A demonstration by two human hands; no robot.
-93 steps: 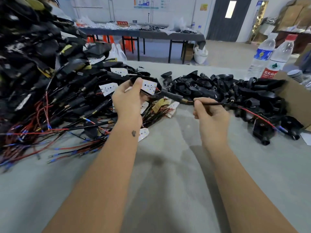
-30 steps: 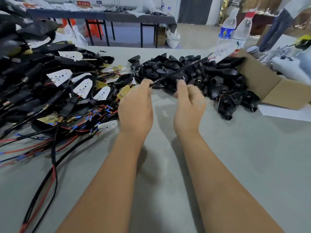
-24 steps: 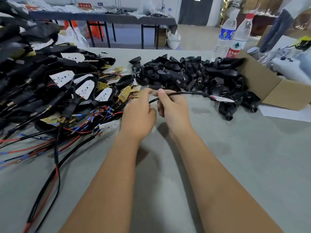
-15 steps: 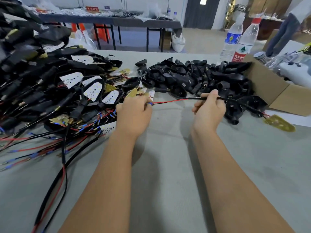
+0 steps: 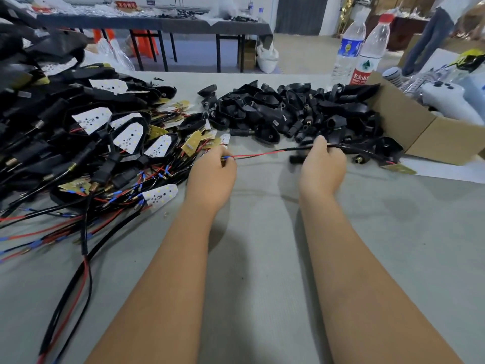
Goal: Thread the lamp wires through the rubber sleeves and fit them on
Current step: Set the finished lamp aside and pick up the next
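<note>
Rubber sleeves (image 5: 294, 111) heap at twelve o'clock, a cardboard box (image 5: 425, 137) at two; left hand (image 5: 212, 177) and right hand (image 5: 322, 166) each pinch the wire (image 5: 262, 153) above the grey table (image 5: 262, 258).

Beyond the grey worktable (image 5: 262, 258), a dark table (image 5: 183, 23) and dark door (image 5: 300, 14).

Sleeves (image 5: 294, 111) (heaped) left of box (image 5: 430, 137)

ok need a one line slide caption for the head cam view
Left hand pinches the red and black wire ends while the right hand grips the black cable beside a pile of rubber sleeves.
</note>
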